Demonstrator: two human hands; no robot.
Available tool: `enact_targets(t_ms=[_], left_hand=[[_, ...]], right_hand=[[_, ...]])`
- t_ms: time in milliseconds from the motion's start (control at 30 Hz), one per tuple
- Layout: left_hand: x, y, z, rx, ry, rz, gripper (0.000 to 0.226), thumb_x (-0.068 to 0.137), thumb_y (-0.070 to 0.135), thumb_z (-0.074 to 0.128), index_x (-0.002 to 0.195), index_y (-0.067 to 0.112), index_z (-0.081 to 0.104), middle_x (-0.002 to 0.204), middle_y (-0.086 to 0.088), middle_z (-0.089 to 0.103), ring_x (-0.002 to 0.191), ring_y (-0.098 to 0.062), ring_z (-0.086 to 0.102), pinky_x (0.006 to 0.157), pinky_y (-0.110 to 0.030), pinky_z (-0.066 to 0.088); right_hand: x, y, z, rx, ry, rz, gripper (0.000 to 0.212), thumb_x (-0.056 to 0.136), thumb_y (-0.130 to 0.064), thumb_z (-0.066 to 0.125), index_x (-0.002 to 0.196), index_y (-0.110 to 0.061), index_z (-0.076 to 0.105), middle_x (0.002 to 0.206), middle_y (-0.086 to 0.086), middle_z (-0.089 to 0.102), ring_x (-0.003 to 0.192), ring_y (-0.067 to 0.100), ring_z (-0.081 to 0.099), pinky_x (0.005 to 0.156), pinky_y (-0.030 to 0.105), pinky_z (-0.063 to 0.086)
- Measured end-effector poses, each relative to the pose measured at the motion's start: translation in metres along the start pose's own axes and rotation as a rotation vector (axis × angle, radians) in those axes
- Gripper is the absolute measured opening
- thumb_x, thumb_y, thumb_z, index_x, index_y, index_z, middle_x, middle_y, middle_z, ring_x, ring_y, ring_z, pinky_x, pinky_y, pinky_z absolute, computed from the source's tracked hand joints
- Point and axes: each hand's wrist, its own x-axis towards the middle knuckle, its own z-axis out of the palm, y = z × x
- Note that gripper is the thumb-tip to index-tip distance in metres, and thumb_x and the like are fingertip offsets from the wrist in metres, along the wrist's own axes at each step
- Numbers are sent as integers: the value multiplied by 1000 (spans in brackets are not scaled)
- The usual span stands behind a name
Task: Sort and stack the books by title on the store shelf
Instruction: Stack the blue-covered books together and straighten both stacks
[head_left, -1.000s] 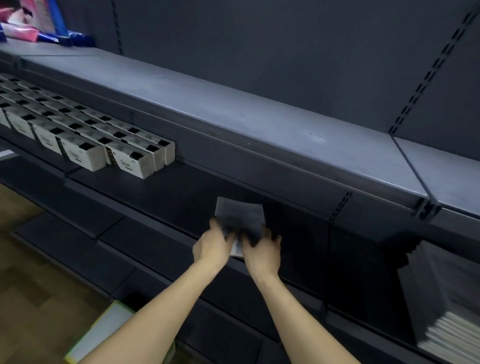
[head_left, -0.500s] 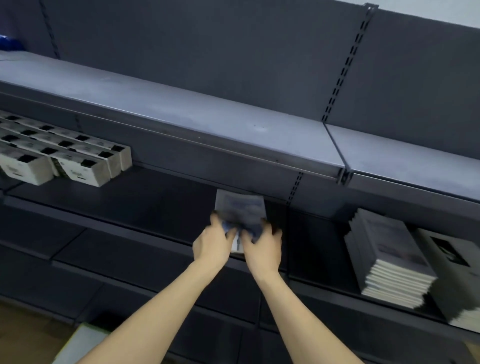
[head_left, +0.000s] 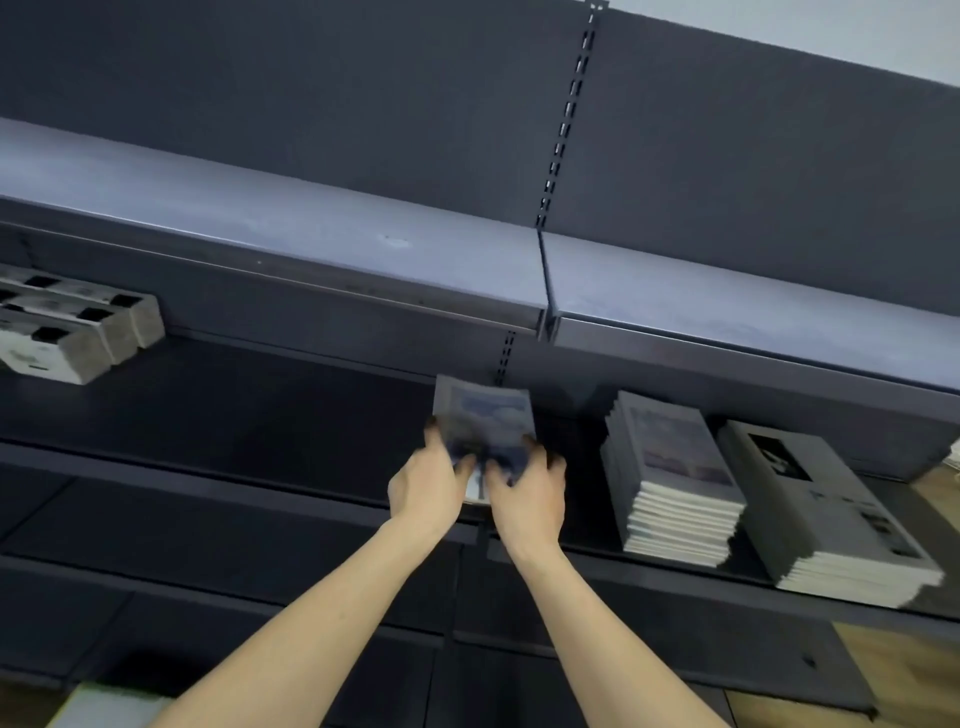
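Observation:
I hold a small bundle of grey-blue books (head_left: 485, 415) in front of the dark middle shelf (head_left: 260, 415). My left hand (head_left: 428, 480) grips its near left corner and my right hand (head_left: 527, 491) grips its near right corner, thumbs on the cover. To the right on the same shelf stands a stack of books with a pale picture cover (head_left: 675, 478). Beside that lies a second stack with a white cover and a black square (head_left: 826, 509).
White boxes with black squares (head_left: 67, 332) fill the left end of the shelf. A grey upper shelf (head_left: 311, 244) overhangs the books. A slotted upright (head_left: 563, 130) runs up the back panel. Lower dark shelves (head_left: 208, 545) lie below, with wooden floor (head_left: 904, 675) at the right.
My view has swung to the right, bringing the two book stacks fully into sight and pushing the white boxes to the left edge. Both hands keep their hold on the bundle.

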Motion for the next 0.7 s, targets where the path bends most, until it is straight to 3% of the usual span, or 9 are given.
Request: enact_targets(t_ms=[167, 433, 567, 700], left_hand=[[-13, 50, 31, -26, -25, 23, 46, 97, 50, 46, 128, 17, 39, 106, -6, 65, 90, -26, 64, 67, -33, 48], [-46, 135, 92, 36, -2, 77, 55, 96, 53, 47, 138, 20, 37, 120, -10, 53, 97, -28, 63, 69, -31, 42], [-58, 172, 117, -36, 17, 112, 52, 94, 53, 49, 138, 27, 38, 115, -7, 52, 91, -27, 63, 66, -31, 44], [-61, 205, 139, -46, 3, 137, 45, 91, 55, 46, 126, 28, 49, 107, -5, 51, 86, -28, 61, 66, -34, 47]], right_hand=[[19, 35, -43, 6, 45, -3, 51, 84, -38, 65, 130, -20, 52, 118, 4, 48, 102, 25, 56, 77, 32, 48], [53, 108, -117, 70, 74, 15, 52, 84, -36, 69, 128, -15, 52, 124, 8, 48, 108, 27, 54, 88, 41, 51], [69, 136, -153, 69, 91, -6, 52, 84, -36, 68, 130, -19, 52, 124, 7, 49, 107, 26, 55, 90, 38, 51], [87, 160, -179, 25, 115, -14, 42, 84, -40, 65, 123, -26, 56, 119, 2, 48, 104, 25, 57, 81, 39, 55]])
